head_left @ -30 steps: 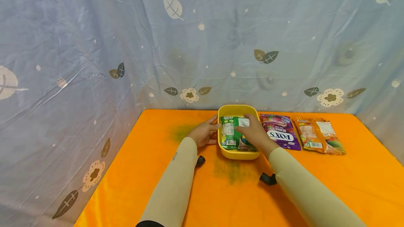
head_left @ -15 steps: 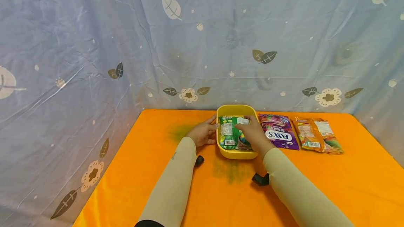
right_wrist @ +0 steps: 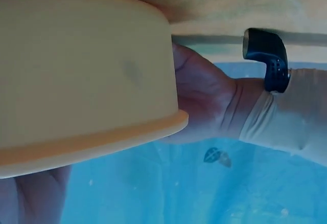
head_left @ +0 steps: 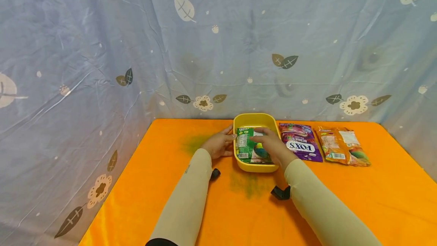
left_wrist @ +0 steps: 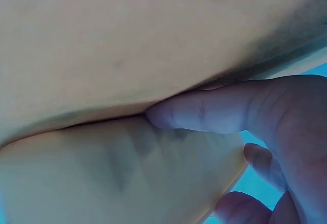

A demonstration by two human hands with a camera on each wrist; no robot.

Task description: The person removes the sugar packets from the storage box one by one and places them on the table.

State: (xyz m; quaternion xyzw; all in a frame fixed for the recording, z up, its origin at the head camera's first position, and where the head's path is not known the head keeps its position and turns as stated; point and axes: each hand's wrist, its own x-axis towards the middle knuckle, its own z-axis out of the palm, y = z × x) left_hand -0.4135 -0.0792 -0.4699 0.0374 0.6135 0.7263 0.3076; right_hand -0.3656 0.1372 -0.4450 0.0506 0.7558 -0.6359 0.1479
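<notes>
A yellow plastic tub stands near the back of the table, with a green candy bag lying inside it. My left hand touches the tub's left outer side, its thumb tip at the rim. The left wrist view shows a fairly straight finger against the pale tub wall. Over the right rim reaches my right hand, fingers and thumb extended across the upper right of the green bag. In the right wrist view the tub hides most of the left hand.
Right of the tub lies a purple Fox's candy bag, and beyond it an orange candy bag. An orange cloth covers the table. A blue patterned curtain hangs along the back and sides. Black wrist pieces hang under the sleeves.
The right hand has shifted slightly down and left over the green bag. The bag's top edge sits a little lower in the tub. The left hand stays at the tub's side.
</notes>
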